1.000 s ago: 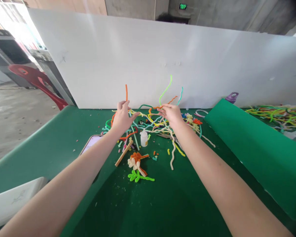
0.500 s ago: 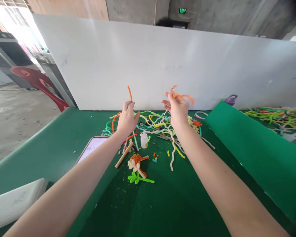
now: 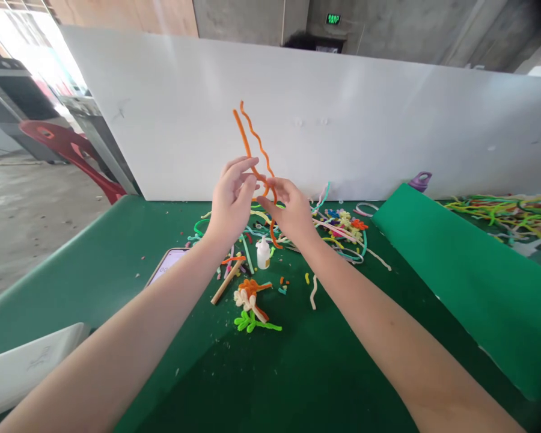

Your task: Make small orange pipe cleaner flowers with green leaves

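Observation:
Orange pipe cleaners (image 3: 242, 130) are up in the air before the white board, one straighter and one wavy, with an end hanging down below my fingers. My left hand (image 3: 231, 201) has its fingers closed around the straighter length. Close beside it on the right, my right hand (image 3: 294, 211) pinches the orange strands where they cross. Beneath the hands stands a small white bottle (image 3: 262, 255). Nearer to me lie an orange pipe-cleaner flower (image 3: 249, 287), a cream one (image 3: 244, 299) and a bright green leafy piece (image 3: 247, 322).
Behind the hands is a tangle of coloured pipe cleaners (image 3: 342, 225). A wooden stick (image 3: 226, 281) and a phone (image 3: 169, 261) lie on the left, a white case (image 3: 31, 370) nearer. On the right are a green board (image 3: 469, 282) and a purple-topped bottle (image 3: 421, 181).
Both hands have come together, the right one moving left. The orange pipe cleaners they held apart now meet between them, raised higher against the board.

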Action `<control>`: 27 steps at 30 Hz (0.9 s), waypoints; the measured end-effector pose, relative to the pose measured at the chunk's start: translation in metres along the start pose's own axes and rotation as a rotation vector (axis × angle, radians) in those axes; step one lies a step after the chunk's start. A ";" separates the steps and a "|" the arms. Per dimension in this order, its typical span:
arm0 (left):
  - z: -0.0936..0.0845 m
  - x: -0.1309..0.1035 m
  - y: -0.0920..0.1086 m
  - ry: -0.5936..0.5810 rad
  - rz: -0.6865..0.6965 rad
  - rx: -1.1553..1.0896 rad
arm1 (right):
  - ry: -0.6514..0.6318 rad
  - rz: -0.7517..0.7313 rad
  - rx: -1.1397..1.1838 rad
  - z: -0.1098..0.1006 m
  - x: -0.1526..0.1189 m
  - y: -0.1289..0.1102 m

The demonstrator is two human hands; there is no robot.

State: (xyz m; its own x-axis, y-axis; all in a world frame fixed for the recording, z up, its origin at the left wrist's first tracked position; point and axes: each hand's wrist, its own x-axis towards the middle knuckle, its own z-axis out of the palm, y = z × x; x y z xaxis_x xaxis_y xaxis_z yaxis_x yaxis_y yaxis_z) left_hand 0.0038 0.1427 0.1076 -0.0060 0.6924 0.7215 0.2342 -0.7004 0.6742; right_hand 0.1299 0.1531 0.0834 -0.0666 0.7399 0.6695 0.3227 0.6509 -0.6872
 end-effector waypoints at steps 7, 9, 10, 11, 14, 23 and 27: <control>-0.008 -0.006 0.011 -0.119 0.112 0.040 | 0.029 0.078 -0.013 0.002 0.010 -0.003; -0.011 -0.015 0.003 -0.105 0.152 0.194 | 0.113 0.111 0.115 -0.001 0.012 -0.003; -0.013 -0.020 -0.003 -0.104 0.157 0.271 | 0.147 0.124 0.175 -0.003 0.013 -0.002; -0.015 -0.025 -0.009 -0.100 0.147 0.331 | 0.181 0.137 0.224 -0.006 0.014 -0.002; -0.021 -0.037 -0.026 -0.075 0.069 0.406 | 0.252 0.165 0.298 -0.014 0.015 -0.001; -0.020 -0.046 0.004 -0.154 -0.015 0.281 | -0.023 0.139 0.190 -0.031 -0.008 -0.029; -0.011 -0.054 0.021 -0.285 -0.131 -0.035 | -0.179 -0.006 -0.103 -0.036 -0.026 -0.045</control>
State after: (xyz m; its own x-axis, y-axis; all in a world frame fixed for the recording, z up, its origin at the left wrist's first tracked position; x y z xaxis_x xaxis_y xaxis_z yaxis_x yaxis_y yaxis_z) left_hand -0.0019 0.0883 0.0847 0.2396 0.7942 0.5584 0.2154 -0.6043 0.7671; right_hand 0.1514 0.0981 0.1074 -0.2328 0.7605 0.6062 0.4157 0.6413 -0.6449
